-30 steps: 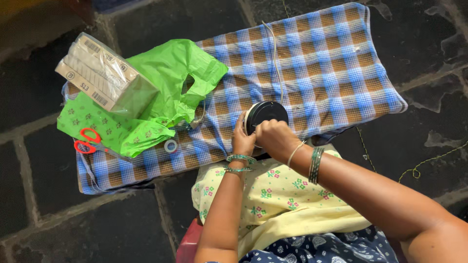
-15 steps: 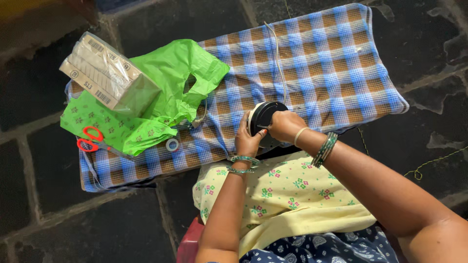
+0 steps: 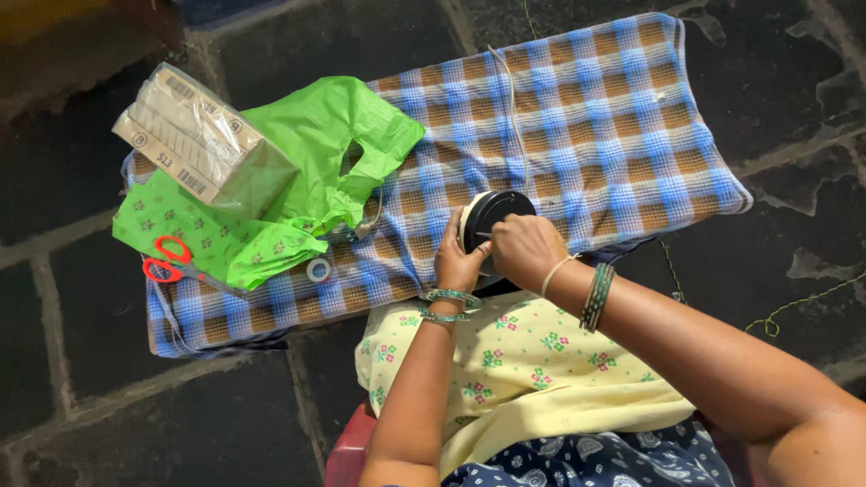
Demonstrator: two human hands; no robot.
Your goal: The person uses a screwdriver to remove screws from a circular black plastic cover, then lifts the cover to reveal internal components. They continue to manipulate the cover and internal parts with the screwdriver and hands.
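The checked cloth lies bare from twelve to three o'clock of the black spool, crossed only by a thin pale thread running up toward twelve. Toward nine and ten o'clock the way is crowded: a green plastic bag, a clear-wrapped box on it, red-handled scissors and a small tape roll. At six o'clock the person's lap in yellow floral fabric blocks the near edge.

Checked cloth bears green bag, scissors, spool.
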